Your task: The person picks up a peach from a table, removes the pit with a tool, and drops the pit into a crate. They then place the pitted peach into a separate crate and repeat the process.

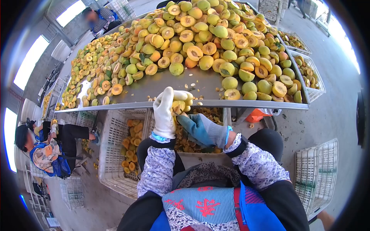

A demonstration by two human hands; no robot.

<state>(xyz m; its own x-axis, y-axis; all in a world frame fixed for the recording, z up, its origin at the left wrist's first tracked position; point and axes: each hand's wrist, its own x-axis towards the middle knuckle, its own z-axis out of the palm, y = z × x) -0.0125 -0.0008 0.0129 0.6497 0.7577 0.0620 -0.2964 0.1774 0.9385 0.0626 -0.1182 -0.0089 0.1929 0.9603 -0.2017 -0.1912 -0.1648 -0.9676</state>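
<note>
My left hand (pixel 166 113), in a whitish glove, is closed round a yellow fruit piece (pixel 178 107) just in front of the metal table's near edge. My right hand (pixel 200 129), in a blue-grey glove, is closed beside it, its fingertips at the fruit; what it grips is hidden. Beyond them, a big heap of halved and whole yellow-green fruit (pixel 208 50) lies on the metal table (pixel 173 82). Below my hands stands a crate of fruit pieces (pixel 200 154).
A white crate (pixel 111 154) with fruit halves stands at the left, another crate (pixel 316 173) at the right. Fruit-filled crates (pixel 318 90) line the table's right side. One person (pixel 54 150) sits at the left; another (pixel 102 21) is at the far left. An orange bag (pixel 256 115) hangs under the table.
</note>
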